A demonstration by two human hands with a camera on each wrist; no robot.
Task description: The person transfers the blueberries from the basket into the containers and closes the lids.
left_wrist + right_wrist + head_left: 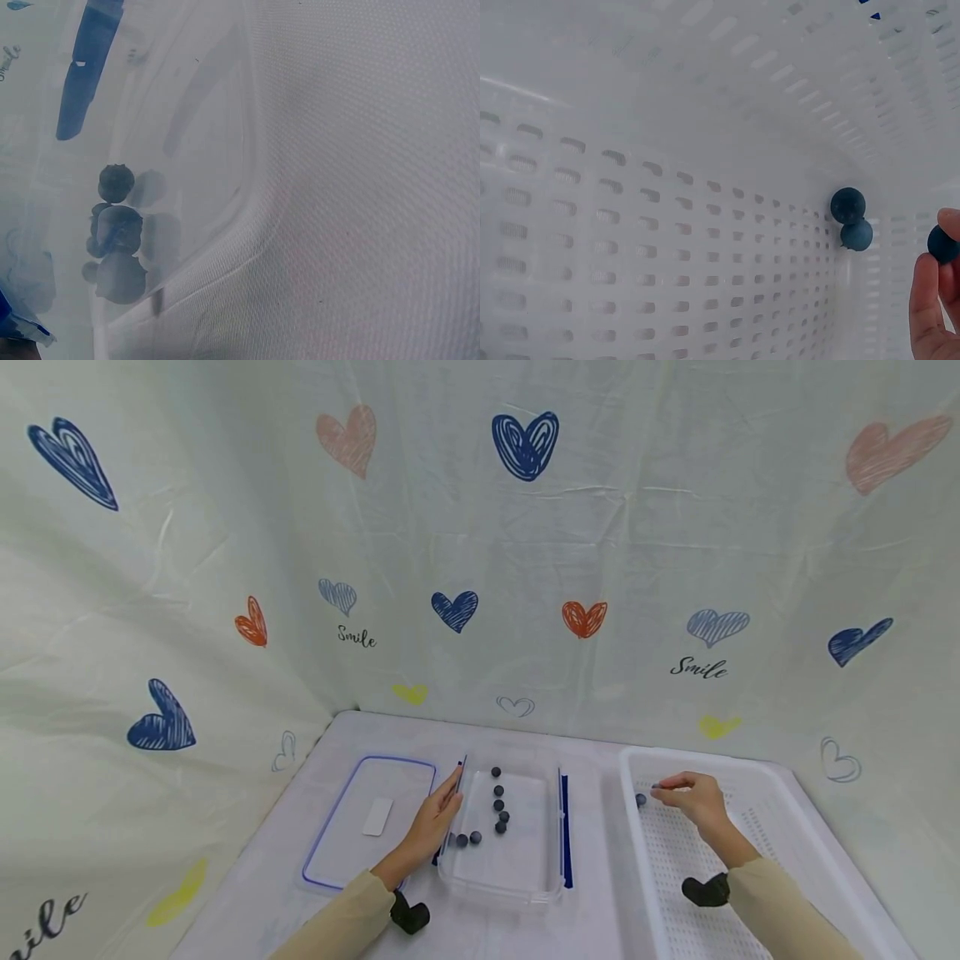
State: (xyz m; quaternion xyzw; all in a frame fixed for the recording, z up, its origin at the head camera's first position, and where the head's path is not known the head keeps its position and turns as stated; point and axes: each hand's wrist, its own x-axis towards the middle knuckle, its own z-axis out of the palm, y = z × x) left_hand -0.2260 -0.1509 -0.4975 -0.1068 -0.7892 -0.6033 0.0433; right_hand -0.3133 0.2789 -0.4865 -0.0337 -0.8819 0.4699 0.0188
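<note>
With thumb and fingertips, my right hand [697, 799] pinches a blueberry [943, 244] inside the white perforated basket [633, 860]. Two more blueberries [848, 205] touch each other in the basket's corner. My left hand [433, 821] lies with fairly straight fingers along the left side of a clear plastic container [525, 893], touching it near its blue clip. Several blueberries [498, 806] sit inside the container, some in a loose line and others at its lower left. Through the clear wall, the left wrist view shows blueberries [120, 229] clustered together.
A clear lid with a blue rim [330, 827] lies on the table left of the container, with a white rectangular piece [377, 817] on it. Another blue clip [567, 831] hangs out on the container's right side. A heart-patterned curtain [480, 527] stands behind the table.
</note>
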